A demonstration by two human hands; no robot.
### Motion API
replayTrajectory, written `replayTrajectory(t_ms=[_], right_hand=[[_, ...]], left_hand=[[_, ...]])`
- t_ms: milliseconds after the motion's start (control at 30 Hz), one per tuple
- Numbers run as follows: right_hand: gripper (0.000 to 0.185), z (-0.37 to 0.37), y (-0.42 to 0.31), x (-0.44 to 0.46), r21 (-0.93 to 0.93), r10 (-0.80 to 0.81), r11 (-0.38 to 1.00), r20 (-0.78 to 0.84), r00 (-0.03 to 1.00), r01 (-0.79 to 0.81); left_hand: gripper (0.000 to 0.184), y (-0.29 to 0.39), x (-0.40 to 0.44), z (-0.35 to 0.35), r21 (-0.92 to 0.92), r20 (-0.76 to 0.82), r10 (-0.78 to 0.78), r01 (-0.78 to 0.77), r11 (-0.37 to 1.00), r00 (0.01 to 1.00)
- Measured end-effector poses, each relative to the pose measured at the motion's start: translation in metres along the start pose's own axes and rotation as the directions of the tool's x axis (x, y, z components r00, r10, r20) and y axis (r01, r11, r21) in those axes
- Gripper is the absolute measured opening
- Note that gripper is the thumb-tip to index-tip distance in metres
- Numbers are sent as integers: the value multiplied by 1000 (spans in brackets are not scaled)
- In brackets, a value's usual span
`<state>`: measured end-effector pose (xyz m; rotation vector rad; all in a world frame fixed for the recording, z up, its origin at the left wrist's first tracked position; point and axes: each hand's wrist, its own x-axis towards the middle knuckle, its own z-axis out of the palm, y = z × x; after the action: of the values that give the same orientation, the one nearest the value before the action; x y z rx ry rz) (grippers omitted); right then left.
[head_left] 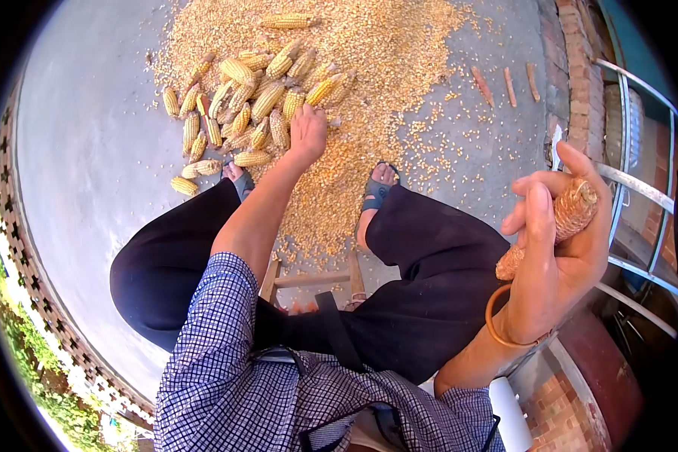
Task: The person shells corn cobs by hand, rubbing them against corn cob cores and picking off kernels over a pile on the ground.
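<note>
My left hand (309,132) reaches down to the right side of a heap of yellow ears of corn (267,101). Its fingers are bent and close together at an ear of corn (292,104); their tips are hidden, so what they pinch cannot be made out. Raised at the right, my right hand (557,248) is closed around a reddish-brown corn cob (576,211) stripped of kernels, lying across the palm with both ends showing. Loose corn kernels (384,53) spread thickly under and behind the heap.
Three bare cobs (510,85) lie on the grey concrete floor (90,151) at the far right. My sandalled feet (380,184) flank the kernels, with a wooden stool (313,279) below me. A metal rail frame (640,184) and brick edging (580,68) stand at the right.
</note>
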<state>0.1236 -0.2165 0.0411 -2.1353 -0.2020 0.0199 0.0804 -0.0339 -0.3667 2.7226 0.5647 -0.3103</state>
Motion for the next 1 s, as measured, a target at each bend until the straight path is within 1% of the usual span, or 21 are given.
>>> replayTrajectory(t_ms=[67,167,233,267,300,333,367,400,433,467,500,533,567,667,700,800,833,933,967,1000], right_hand=[[34,2,0,2,-16,4,1000,4,1000,-4],[33,1,2,3,-29,10,1000,1,1000,-10],[33,4,4,7,-17,18,1000,-19,1000,-18],[33,4,7,10,17,-4,1000,-9,1000,4],[33,3,14,11,53,-30,998,-3,1000,30],[33,2,17,13,90,-61,994,-2,998,61],[32,1,17,13,118,-55,992,21,998,52],[32,-1,20,14,101,-84,992,31,996,80],[31,-3,25,16,86,-112,990,42,993,108],[31,-5,28,16,71,-138,989,55,989,134],[30,-7,25,16,132,-109,986,53,993,101],[30,-8,20,15,195,-81,978,55,995,69],[29,-9,17,14,261,-55,965,62,997,37],[26,-13,14,13,269,-32,963,6,999,29],[26,-11,24,16,169,-87,981,-45,995,94],[27,-10,26,15,57,-260,962,-97,961,266],[27,-6,31,16,32,-269,961,-133,954,276],[25,3,33,15,45,-246,966,-143,959,255],[23,8,33,16,140,-194,968,-120,974,210],[22,14,30,20,232,-139,960,-92,986,157]], left_hand=[[14,3,-2,1,69,-14,25,-24,997,1000],[12,-13,1,24,5,-216,193,-197,980,957],[21,-9,0,5,-229,-72,99,-113,967,992],[27,-9,0,-8,-331,1,62,-58,942,998],[39,-13,12,-12,-475,112,-1,54,878,994],[39,-9,16,-31,-584,140,27,61,809,990],[40,-5,21,-50,-684,163,62,67,727,985],[41,3,24,-76,-771,179,105,74,632,978],[47,12,24,-103,-833,165,166,47,551,972],[48,21,22,-129,-865,158,164,56,498,974],[48,33,22,-156,-896,147,168,59,441,975],[49,46,19,-185,-922,136,173,60,383,975],[46,58,8,-225,-943,168,257,79,325,952],[42,74,-16,-285,-996,54,495,80,-31,867],[42,80,-30,-305,-989,41,499,108,-105,865],[46,88,-80,-356,-955,8,548,170,-245,837],[50,88,-99,-366,-936,6,545,197,-293,838],[53,82,-145,-381,-874,-31,557,248,-418,830],[56,77,-156,-381,-862,-7,560,279,-423,828],[57,77,-164,-382,-851,-16,550,277,-446,835]])
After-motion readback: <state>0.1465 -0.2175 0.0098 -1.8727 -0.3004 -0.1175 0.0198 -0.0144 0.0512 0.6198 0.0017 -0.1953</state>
